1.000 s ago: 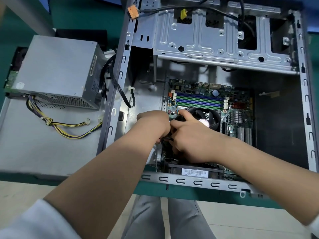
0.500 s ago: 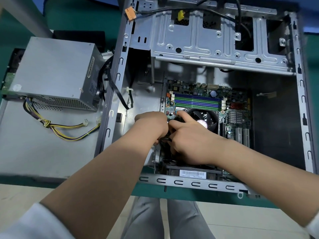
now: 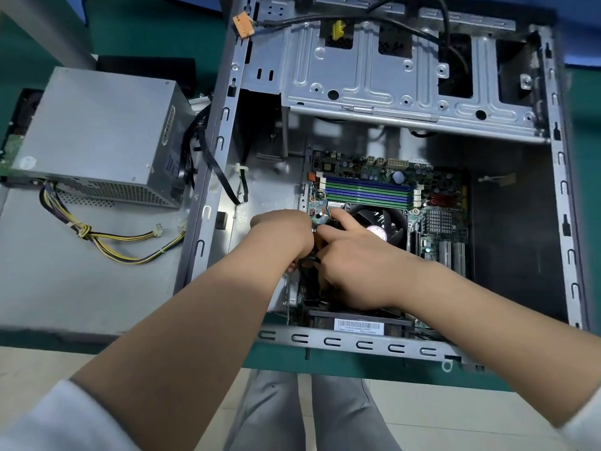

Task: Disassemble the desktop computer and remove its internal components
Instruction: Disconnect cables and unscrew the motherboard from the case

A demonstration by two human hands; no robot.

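The open grey computer case [image 3: 224,151] lies on its side with the green motherboard [image 3: 374,177] inside. A black CPU fan [image 3: 387,222] sits at the board's middle. Both hands meet at the fan's left edge. My left hand [image 3: 283,236] is curled over a black cable [image 3: 309,262] and grips it. My right hand [image 3: 354,258] rests on the fan's near-left corner with its forefinger stretched to the board, the other fingers curled down around the same black cable. What lies under the palms is hidden.
A grey power supply [image 3: 97,135] with yellow and black wires [image 3: 107,242] lies out of the case on a grey side panel [image 3: 58,288] at the left. The metal drive cage [image 3: 390,76] spans the case's far end. Green and blue memory sticks [image 3: 367,192] stand behind the fan.
Both hands stay at the fan's left edge with barely any shift. The view has tilted slightly.
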